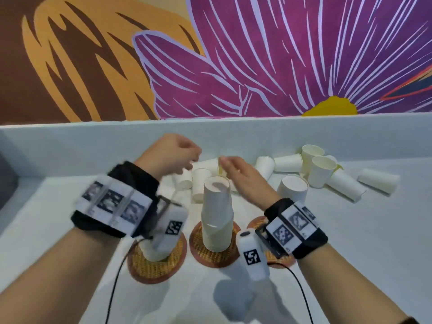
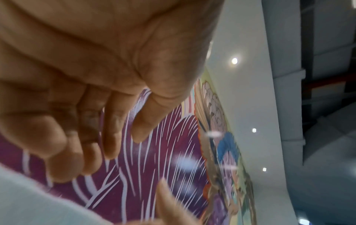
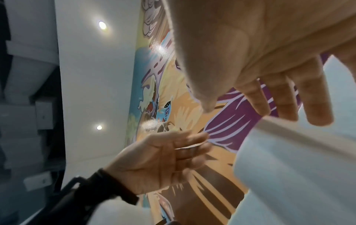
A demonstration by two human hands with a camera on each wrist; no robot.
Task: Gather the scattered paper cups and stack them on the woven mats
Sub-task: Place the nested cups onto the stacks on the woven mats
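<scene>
A tall stack of upturned white paper cups (image 1: 217,213) stands on the middle woven mat (image 1: 198,253). The left mat (image 1: 145,267) carries a single cup (image 1: 149,252), half hidden by my wrist camera. My wrist covers most of the right mat (image 1: 257,224). Loose cups lie behind the stack, one on its side (image 1: 207,163) between my hands. My left hand (image 1: 191,160) hovers there with loosely curled fingers (image 2: 115,137), holding nothing. My right hand (image 1: 224,163) reaches past the stack top, fingers (image 3: 279,103) straight and empty, a white cup wall (image 3: 298,167) just below them.
Several more cups lie scattered at the back right: two upright (image 1: 322,170), one upturned (image 1: 293,190), others on their sides (image 1: 378,180). A low white wall (image 1: 93,141) closes the back of the white table (image 1: 350,242), with a painted mural above. Cables trail from both wrists.
</scene>
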